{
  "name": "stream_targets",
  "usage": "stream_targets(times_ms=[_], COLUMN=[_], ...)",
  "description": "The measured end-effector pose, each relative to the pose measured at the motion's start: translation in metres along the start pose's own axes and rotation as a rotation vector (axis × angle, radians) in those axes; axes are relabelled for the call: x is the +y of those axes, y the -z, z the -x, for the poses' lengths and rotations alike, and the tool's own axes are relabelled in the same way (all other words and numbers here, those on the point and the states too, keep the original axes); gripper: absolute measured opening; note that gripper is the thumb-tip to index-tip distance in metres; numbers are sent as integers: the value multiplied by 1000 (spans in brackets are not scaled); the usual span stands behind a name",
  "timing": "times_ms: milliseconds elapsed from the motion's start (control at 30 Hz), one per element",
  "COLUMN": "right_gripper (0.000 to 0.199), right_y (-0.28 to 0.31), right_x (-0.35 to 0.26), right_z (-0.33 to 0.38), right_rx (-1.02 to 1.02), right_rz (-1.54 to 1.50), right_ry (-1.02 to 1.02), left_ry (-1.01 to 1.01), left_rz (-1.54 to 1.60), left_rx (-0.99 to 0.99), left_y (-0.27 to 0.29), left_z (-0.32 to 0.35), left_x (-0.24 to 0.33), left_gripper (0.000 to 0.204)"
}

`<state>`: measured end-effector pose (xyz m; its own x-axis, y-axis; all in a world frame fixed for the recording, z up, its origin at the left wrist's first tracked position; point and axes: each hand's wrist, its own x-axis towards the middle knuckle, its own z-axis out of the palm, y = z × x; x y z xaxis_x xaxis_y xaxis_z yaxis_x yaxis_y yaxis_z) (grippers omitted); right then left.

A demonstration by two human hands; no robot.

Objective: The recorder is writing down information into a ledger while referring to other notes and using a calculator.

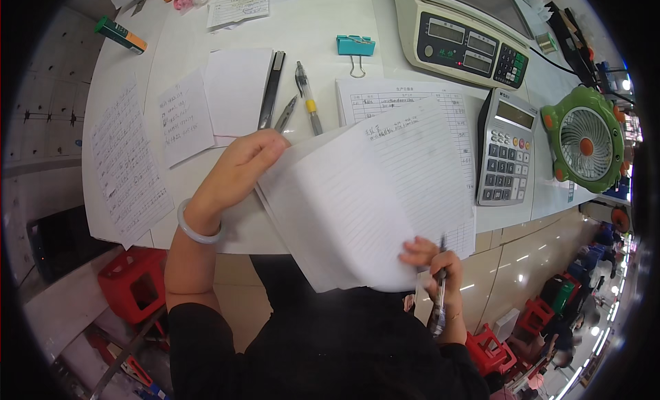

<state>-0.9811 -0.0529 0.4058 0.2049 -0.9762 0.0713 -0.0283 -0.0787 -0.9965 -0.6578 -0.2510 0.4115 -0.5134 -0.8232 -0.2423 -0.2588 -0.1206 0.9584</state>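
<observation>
A lined paper pad (344, 214) lies tilted over the table's near edge, one page curling up and smeared by motion. My left hand (244, 167) grips its upper left edge, thumb on top and the other fingers hidden beneath; a pale bangle circles that wrist. At the lower right corner, my right hand (440, 266) has its fingers against the curling page, with a pen (438, 309) held in the same hand. A few handwritten lines show on the pad's right page. Under the pad, a printed form (462, 118) sticks out.
Beyond the pad lie a yellow-banded pen (306, 97), a grey pen (285, 114), a black slim bar (272, 90) and a teal binder clip (355, 46). A calculator (507, 149), weighing scale (467, 42) and green fan (586, 142) stand right; handwritten sheets (129, 159) lie left.
</observation>
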Motion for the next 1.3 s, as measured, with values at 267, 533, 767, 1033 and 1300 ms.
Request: stream_targets(times_ms=[267, 533, 767, 1033, 1300], right_gripper=[24, 21, 24, 51, 38], right_y=[15, 13, 11, -32, -37], right_x=[13, 17, 17, -7, 14], right_z=[-5, -7, -9, -34, -35], right_rx=[486, 468, 481, -1, 211], right_rz=[935, 1173, 1083, 792, 438], right_ry=[-120, -147, -161, 155, -23], left_ry=[-31, -8, -5, 1, -17], left_rz=[-81, -88, -85, -129, 72], left_rx=[-17, -8, -15, -16, -12], left_y=[-5, -5, -5, -5, -4], left_z=[0, 0, 0, 0, 4], left_x=[8, 10, 11, 9, 20], left_gripper=[14, 12, 12, 15, 14])
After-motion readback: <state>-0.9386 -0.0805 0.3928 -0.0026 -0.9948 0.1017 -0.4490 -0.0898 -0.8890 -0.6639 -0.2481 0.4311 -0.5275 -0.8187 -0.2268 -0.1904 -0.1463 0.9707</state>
